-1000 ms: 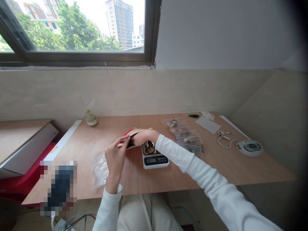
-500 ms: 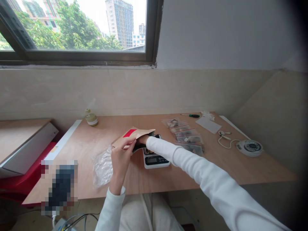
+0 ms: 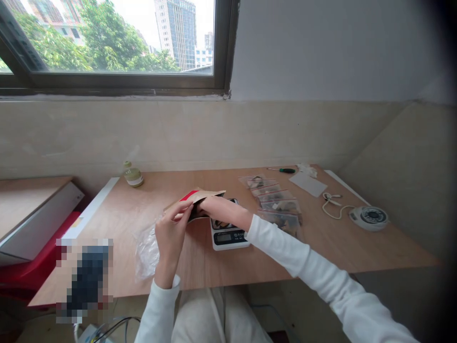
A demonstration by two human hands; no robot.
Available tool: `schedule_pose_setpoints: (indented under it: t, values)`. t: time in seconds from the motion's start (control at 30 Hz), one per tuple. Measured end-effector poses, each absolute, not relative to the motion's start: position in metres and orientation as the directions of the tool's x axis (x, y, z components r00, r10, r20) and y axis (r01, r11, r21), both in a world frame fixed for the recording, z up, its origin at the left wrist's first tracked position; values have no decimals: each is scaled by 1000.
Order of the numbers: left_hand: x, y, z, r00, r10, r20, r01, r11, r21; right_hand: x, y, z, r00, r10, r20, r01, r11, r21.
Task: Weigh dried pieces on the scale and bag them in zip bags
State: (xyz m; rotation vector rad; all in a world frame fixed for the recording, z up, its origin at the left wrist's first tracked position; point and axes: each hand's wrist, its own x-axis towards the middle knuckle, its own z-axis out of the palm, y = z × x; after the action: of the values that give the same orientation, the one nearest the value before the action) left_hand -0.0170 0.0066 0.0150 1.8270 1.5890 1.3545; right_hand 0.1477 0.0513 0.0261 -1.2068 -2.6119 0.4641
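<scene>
Left hand [image 3: 171, 231] pinches the near edge of a brown paper pouch [image 3: 200, 196] with a red strip, thumb and fingers closed on it so the mouth stays lifted and spread above the table [image 3: 357, 247]; right hand [image 3: 217, 208] has its fingertips tucked at that mouth, curled narrow as if around something small, though I cannot tell what, if anything, they grip. Both work just over the white scale [image 3: 228, 234], whose platform carries a few dark pieces, so the pouch hangs right where those pieces lie. A crumpled clear bag [image 3: 146, 252] rests under the left wrist. Right of the scale lies a row of small zip bags [image 3: 276, 202], filled and laid flat, overlapping; further right a round white device [image 3: 367, 218] with its cord, and at the back a green-handled screwdriver [image 3: 285, 170] and a small jar [image 3: 134, 176]
</scene>
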Motion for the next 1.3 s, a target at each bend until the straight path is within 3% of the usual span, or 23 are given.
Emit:
schedule_pose_setpoints:
  t: [0.13, 0.27, 0.37, 0.67, 0.77, 0.87, 0.97, 1.13, 1.3]
  values:
    - [-18, 11, 18, -126, 911, 393, 591, -250, 767, 172, 28, 43, -539, 780, 319, 619, 623, -479]
    - [-21, 22, 24, -201, 896, 396, 623, -195, 758, 207, 15, 35, -244, 853, 461, 491, 519, -699]
    - [-25, 36, 31, -272, 848, 455, 659, -181, 730, 232, 16, 6, -97, 914, 394, 520, 384, -763]
    - [-40, 69, 30, -282, 740, 610, 649, -321, 689, 242, 40, -57, -168, 953, 253, 779, 285, -558]
    - [-49, 57, 17, -333, 699, 633, 649, -318, 691, 243, 35, -58, -136, 955, 263, 759, 272, -592]
    - [-60, 38, -13, -381, 722, 577, 661, -225, 716, 247, 17, -56, -54, 954, 295, 665, 255, -702]
    - [-74, 20, -59, -350, 842, 410, 665, -85, 742, 251, -11, -55, 76, 944, 321, 594, 215, -775]
    - [-90, 2, -127, -233, 937, 262, 796, 29, 604, 250, -59, -64, 230, 930, 288, 536, 126, -835]
    - [-90, -1, -142, -175, 957, 232, 883, 48, 467, 225, -92, -79, 252, 953, 168, 411, 51, -910]
